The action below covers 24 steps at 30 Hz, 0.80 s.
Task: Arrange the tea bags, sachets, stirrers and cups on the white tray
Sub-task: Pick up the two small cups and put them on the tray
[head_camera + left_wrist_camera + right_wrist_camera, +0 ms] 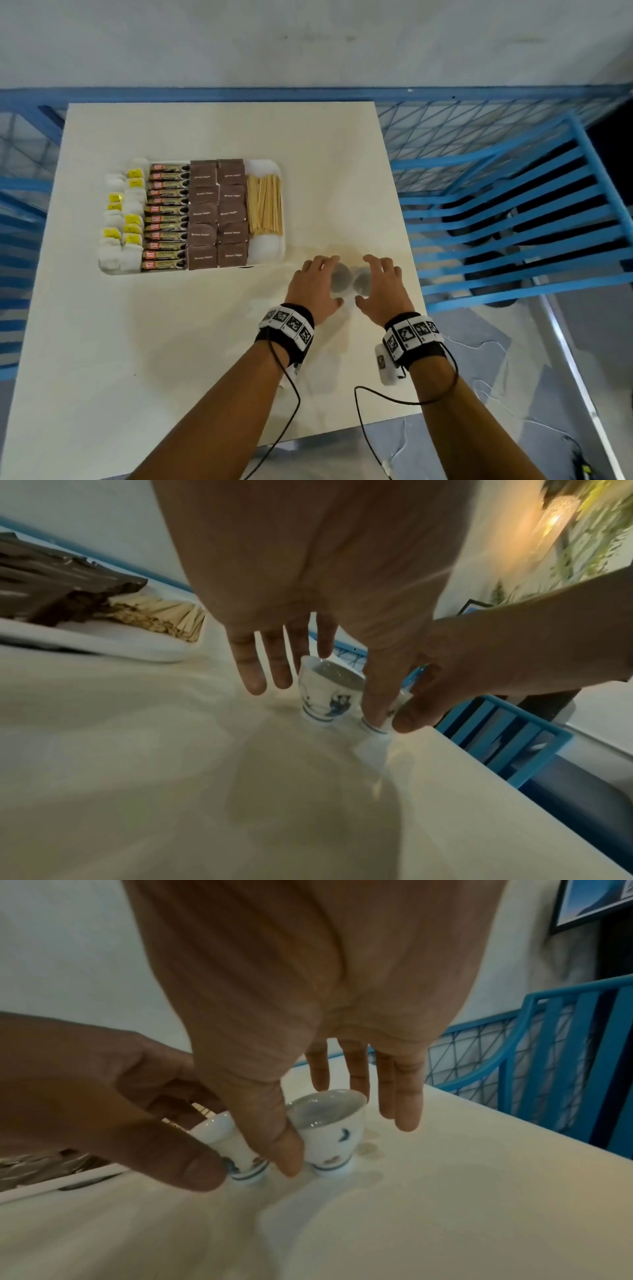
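Looking down through the head view, the white tray (274, 255) sits on the table (171, 342) with tea bags (120, 219) along its left edge, then coffee sachets (168, 216), brown sugar sachets (217, 212) and wooden stirrers (264, 205). 2 cups stand side by side on the table, off the tray and near its front right corner; the bare strip of tray below the stirrers is probably meant for them. The left hand (313, 284) arches over the left cup (340, 279) and the right hand (382, 287) over the right cup (362, 284), 1 hand per cup, likely so both can be lifted together.

From the left wrist view, the left hand's fingers (251, 666) hang straight and spread around the left cup, thumb beside it. Whether any finger touches it I cannot tell; nothing is gripped yet.

From the right wrist view, the right hand's fingers (400, 1096) also hang straight and apart behind the right cup, and its thumb (274, 1137) drops into the gap between the 2 cups. Contact is again unclear. Both cups stand upright on their narrow feet and appear empty, so tipping looks like the main risk in a hurried grasp.
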Motion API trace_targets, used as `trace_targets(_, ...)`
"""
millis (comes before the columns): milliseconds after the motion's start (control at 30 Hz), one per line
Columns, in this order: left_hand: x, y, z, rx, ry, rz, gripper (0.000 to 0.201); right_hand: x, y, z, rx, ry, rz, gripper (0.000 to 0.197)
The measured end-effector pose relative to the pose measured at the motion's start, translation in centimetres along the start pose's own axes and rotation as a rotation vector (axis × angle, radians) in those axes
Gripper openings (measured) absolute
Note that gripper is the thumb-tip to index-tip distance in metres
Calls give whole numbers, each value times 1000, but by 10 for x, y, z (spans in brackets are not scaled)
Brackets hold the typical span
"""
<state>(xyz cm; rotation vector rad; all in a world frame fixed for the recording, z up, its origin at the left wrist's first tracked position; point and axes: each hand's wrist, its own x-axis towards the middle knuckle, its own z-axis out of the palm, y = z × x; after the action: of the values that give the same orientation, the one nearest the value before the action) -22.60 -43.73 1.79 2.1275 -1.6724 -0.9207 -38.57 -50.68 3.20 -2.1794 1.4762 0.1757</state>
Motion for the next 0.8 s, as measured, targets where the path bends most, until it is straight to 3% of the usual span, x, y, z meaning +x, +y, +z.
trace_targets(100, 1, 2, 7, -101, 96, -46, 74, 8, 3, -5, 53, 3, -9, 68)
trace_targets(300, -5, -5, -15, -374, 348, -248, 73, 56, -25, -19, 173, 68, -96, 67)
trace_targets(567, -18, -47, -65, -331, 575, -379, 67, 156, -90, -18, 142, -23, -160, 71)
trace_targets(800, -20, -69, -77, -375, 640, -446, 72, 206, -123, -19, 123, -50, -204, 72)
